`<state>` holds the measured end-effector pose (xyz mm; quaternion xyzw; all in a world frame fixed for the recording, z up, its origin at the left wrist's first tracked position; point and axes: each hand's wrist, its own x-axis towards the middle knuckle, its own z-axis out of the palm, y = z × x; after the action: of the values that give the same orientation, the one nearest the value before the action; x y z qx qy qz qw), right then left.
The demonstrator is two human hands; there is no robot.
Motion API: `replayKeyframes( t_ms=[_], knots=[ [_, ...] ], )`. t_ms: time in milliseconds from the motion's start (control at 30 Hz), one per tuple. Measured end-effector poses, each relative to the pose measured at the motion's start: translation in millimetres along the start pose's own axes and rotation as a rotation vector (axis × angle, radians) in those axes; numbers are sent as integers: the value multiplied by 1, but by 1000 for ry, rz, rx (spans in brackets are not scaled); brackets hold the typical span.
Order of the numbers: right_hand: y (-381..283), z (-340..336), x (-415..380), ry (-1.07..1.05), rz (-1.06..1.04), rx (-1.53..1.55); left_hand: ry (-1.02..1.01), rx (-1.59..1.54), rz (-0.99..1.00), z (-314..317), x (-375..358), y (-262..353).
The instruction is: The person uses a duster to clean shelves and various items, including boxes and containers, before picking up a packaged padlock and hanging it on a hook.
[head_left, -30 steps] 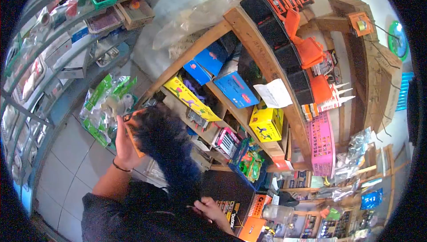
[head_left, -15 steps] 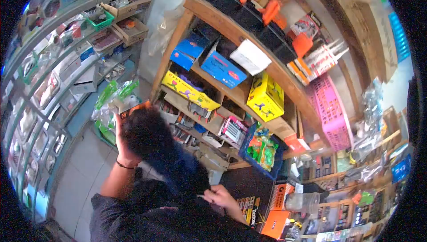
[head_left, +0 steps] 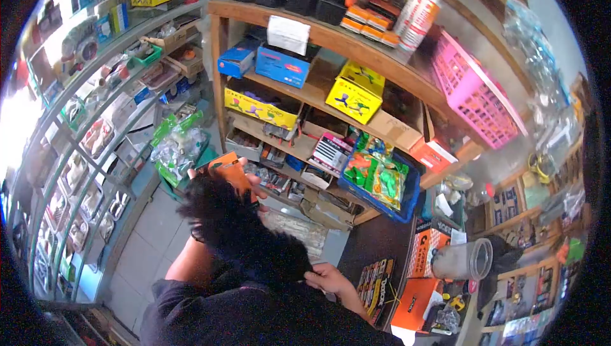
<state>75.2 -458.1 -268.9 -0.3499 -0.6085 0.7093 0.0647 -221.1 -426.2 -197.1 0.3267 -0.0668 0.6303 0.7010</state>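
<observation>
My left hand [head_left: 254, 185] holds a small orange box [head_left: 230, 169] at the centre left, with fingers showing along its right side. A long, black, fluffy duster-like thing [head_left: 245, 231] covers the palm and the box's lower part. At the lower centre, the fingers of my right hand [head_left: 328, 280] are curled round the near end of this fluffy thing. Its far end lies against or just in front of my left hand; contact is hard to tell. Beyond the left hand is a clear and green plastic bag [head_left: 175, 145].
Wooden shelves [head_left: 356, 47] with blue and yellow boxes stand ahead. A blue tray [head_left: 410, 199] of green packets, a pink basket [head_left: 474, 91] and a clear jar [head_left: 461, 260] are to the right. Glass shelving [head_left: 95, 174] runs along the left.
The view has turned, so the shelves look more level. The orange box shows more fully in my left hand, which has moved right and a little down in view.
</observation>
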Motion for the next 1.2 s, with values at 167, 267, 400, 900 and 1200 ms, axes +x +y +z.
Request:
replayKeyframes(
  t_ms=[167, 267, 400, 900, 1200],
  knots=[
    [50, 1, -51, 275, 72, 286, 609, 2, 20, 37, 31, -54],
    [64, 8, -70, 340, -13, 184, 108, -122, -290, 15, 48, -82],
    [56, 26, -94, 558, 36, 565, 492, -43, -286, 37, 68, -118],
    [75, 53, -127, 777, 7, 644, 24, -302, -636, 14, 94, -188],
    [-1, 31, -30, 744, 25, 615, 460, -222, -349, -43, 107, -88]
  ],
)
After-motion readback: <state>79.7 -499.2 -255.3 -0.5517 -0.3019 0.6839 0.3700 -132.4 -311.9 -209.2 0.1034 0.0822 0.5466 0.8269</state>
